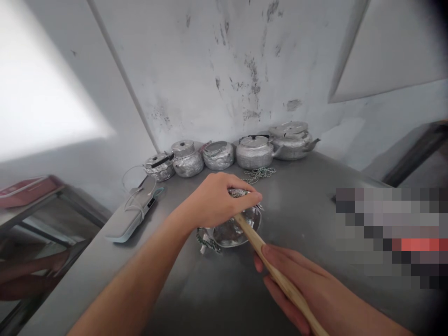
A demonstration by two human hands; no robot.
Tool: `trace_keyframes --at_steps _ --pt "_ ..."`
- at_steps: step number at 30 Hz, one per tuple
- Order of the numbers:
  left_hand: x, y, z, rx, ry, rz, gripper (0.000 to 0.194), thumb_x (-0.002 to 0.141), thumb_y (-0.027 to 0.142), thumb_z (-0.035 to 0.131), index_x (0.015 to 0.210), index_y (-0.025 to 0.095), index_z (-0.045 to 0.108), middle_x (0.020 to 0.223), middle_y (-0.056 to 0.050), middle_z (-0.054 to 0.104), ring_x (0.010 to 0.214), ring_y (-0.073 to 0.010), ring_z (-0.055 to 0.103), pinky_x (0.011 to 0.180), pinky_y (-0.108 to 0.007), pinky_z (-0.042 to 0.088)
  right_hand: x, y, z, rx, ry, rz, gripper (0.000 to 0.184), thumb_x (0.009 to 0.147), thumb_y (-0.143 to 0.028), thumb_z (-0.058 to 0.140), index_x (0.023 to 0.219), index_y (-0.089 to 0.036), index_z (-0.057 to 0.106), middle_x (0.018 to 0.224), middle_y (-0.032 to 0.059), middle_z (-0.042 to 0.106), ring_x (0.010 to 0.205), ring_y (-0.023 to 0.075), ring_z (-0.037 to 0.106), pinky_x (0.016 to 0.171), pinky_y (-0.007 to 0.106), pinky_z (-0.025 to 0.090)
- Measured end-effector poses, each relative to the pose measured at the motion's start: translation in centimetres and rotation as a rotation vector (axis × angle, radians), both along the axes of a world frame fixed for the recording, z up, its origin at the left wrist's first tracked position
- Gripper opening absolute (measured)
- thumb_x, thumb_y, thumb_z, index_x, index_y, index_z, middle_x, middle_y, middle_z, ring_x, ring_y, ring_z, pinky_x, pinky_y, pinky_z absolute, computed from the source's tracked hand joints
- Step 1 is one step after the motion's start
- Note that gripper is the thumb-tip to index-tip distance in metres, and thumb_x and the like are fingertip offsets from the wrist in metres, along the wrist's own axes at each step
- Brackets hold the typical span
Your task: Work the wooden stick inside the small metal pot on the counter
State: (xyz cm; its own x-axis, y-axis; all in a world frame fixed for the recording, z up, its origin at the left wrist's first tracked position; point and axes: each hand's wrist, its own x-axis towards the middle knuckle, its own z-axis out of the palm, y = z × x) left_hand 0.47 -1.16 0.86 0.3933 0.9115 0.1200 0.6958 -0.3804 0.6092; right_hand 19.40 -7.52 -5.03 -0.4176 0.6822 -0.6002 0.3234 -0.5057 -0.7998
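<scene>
My right hand (297, 280) is wrapped round a pale wooden stick (257, 240) that slants up and away from me. Its far end disappears under my left hand (224, 198), which is closed with thumb and forefinger drawn together. What those fingers hold is hidden. Beneath them rests a shiny rounded metal vessel (233, 235) on the table, its upper part covered by the hand. Crumpled silvery material shows between thumb and forefinger. Beside the vessel's left lies a dark green-and-white cord (208, 241).
Several dented metal kettles and pots, including a lidded kettle (255, 153), line the table's back edge. Patterned cord (259, 174) lies before them. A grey flat device (129, 219) with a white cable sits left. A pink tray (30, 191) stands beyond the table (196, 289). The right side is pixelated.
</scene>
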Motion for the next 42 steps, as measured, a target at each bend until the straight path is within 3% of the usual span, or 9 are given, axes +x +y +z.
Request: trace_keyframes --at_steps 5,18,28,42 --pt "0.1 0.1 0.0 -0.012 0.004 0.009 0.033 0.094 0.053 0.06 0.107 0.031 0.081 0.115 0.001 0.075 0.101 -0.0249 0.068 0.092 -0.035 0.05 0.0 0.0 0.4 -0.023 -0.027 0.02 0.042 0.107 -0.037 0.019 0.094 -0.023 0.057 0.049 -0.0074 0.041 0.041 0.0095 0.032 0.037 0.016 0.033" --pt "0.3 -0.1 0.3 -0.015 0.017 0.012 0.033 0.095 0.051 0.059 0.107 0.03 0.081 0.115 0.0 0.075 0.096 -0.023 0.068 0.086 -0.032 0.051 0.3 0.0 -1.4 0.009 0.13 0.021 0.042 0.102 -0.057 0.032 0.087 -0.027 0.057 0.048 -0.0051 0.044 0.042 0.0136 0.037 0.042 0.023 0.031" --pt "0.2 0.0 0.3 -0.022 0.013 0.014 0.032 0.095 0.051 0.06 0.107 0.03 0.08 0.113 0.0 0.075 0.099 -0.0237 0.068 0.089 -0.032 0.051 0.5 -0.4 -1.2 0.017 0.134 0.006 0.041 0.103 -0.052 0.03 0.088 -0.026 0.058 0.049 -0.0052 0.043 0.043 0.013 0.037 0.043 0.023 0.029" --pt "0.2 -0.1 0.2 -0.008 -0.004 0.003 0.032 0.095 0.05 0.06 0.106 0.029 0.081 0.116 0.0 0.074 0.1 -0.0233 0.068 0.089 -0.032 0.051 0.5 -0.2 -1.1 -0.035 0.133 -0.016 0.043 0.101 -0.06 0.033 0.088 -0.027 0.058 0.05 -0.0056 0.043 0.043 0.0123 0.037 0.041 0.021 0.031"
